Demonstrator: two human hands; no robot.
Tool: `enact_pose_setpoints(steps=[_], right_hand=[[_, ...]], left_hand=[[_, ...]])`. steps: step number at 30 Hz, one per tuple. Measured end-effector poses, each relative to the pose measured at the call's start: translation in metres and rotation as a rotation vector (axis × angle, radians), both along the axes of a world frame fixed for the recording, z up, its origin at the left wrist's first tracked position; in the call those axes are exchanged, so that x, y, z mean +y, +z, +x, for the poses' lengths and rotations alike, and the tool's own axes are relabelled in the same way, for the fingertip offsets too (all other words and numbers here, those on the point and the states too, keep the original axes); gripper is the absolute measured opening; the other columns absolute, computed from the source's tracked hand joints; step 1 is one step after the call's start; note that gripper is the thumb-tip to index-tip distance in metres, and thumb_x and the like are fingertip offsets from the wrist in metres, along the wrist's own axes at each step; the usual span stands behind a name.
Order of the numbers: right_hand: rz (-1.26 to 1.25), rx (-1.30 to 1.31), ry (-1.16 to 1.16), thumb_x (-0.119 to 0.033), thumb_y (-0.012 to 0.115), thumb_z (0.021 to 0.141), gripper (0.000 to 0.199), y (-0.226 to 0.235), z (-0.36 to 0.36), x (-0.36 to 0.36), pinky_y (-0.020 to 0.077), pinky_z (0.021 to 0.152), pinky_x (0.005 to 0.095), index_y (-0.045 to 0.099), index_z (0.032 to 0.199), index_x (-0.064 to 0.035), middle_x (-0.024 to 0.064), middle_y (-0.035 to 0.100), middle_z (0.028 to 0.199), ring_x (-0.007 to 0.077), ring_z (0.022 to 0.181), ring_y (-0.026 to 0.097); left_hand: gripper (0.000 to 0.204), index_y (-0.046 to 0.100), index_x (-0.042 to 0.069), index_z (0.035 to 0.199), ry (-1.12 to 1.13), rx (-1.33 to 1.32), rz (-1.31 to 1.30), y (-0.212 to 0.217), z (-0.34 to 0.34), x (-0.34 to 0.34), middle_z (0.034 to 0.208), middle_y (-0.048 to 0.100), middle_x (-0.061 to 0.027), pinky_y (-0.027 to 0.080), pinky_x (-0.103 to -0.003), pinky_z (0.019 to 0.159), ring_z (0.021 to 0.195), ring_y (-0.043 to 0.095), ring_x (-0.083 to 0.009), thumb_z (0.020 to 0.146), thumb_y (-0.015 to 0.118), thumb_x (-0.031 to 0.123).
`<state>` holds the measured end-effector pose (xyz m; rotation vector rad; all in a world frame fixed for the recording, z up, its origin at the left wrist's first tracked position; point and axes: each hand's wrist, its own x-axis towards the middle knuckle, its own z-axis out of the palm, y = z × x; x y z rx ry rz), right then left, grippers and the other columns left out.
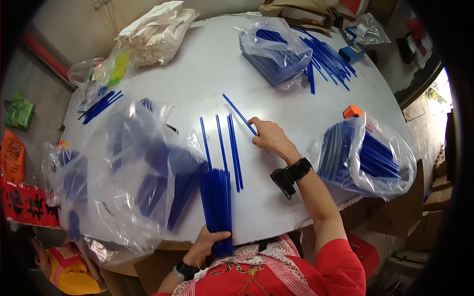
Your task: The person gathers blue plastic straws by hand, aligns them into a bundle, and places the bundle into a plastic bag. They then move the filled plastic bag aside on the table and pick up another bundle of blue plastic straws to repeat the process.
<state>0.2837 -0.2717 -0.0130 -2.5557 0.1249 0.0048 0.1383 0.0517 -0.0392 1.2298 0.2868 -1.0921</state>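
My left hand [210,240] is closed around the lower end of a thick bundle of slim blue plastic sticks [216,197], at the table's near edge. Several loose blue sticks [234,158] lie on the white table just beyond the bundle, roughly lengthwise. Some of their near ends meet the bundle's top. To the right of these, my right hand [271,137] pinches the near end of one single blue stick [238,112], which slants away to the far left. The fingertips partly hide that end.
Clear plastic bags of blue sticks stand at left [111,192], right [340,153] and far middle [276,64]. Loose sticks spread at far right [328,59] and left [101,106]. An orange object [352,111] sits by the right bag. Another person [74,271] is at lower left.
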Motion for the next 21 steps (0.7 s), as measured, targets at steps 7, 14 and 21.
enact_pose_setpoints(steps=[7, 14, 21], right_hand=[[0.407, -0.105, -0.080, -0.020, 0.063, 0.083, 0.051, -0.005, -0.158, 0.056, 0.0498, 0.083, 0.0402, 0.048, 0.128, -0.0006, 0.0148, 0.064, 0.101, 0.0280, 0.094, 0.063], [1.757, 0.310, -0.025, -0.026, 0.065, 0.087, 0.056, -0.001, -0.276, 0.147, 0.0484, 0.093, 0.0390, 0.046, 0.133, 0.0009, 0.0133, 0.062, 0.116, 0.0218, 0.106, 0.061], [2.039, 0.348, -0.122, -0.031, 0.062, 0.089, 0.057, -0.038, -0.316, 0.145, 0.0446, 0.099, 0.0442, 0.046, 0.134, -0.0012, 0.0136, 0.062, 0.118, 0.0226, 0.106, 0.061]], left_hand=[[0.031, 0.059, -0.001, 0.105, -0.032, -0.187, -0.161, 0.025, -0.039, -0.003, 0.089, 0.067, -0.0099, 0.056, -0.033, 0.075, 0.079, 0.067, -0.0195, 0.078, 0.072, 0.006], [0.037, 0.057, -0.001, 0.114, -0.019, -0.244, -0.272, 0.036, -0.127, 0.000, 0.101, 0.065, -0.0080, 0.054, -0.030, 0.079, 0.088, 0.065, -0.0158, 0.080, 0.070, 0.006], [0.040, 0.055, 0.000, 0.118, 0.015, -0.173, -0.289, 0.018, -0.167, 0.020, 0.106, 0.064, -0.0085, 0.052, -0.030, 0.083, 0.092, 0.064, -0.0156, 0.082, 0.069, 0.007]])
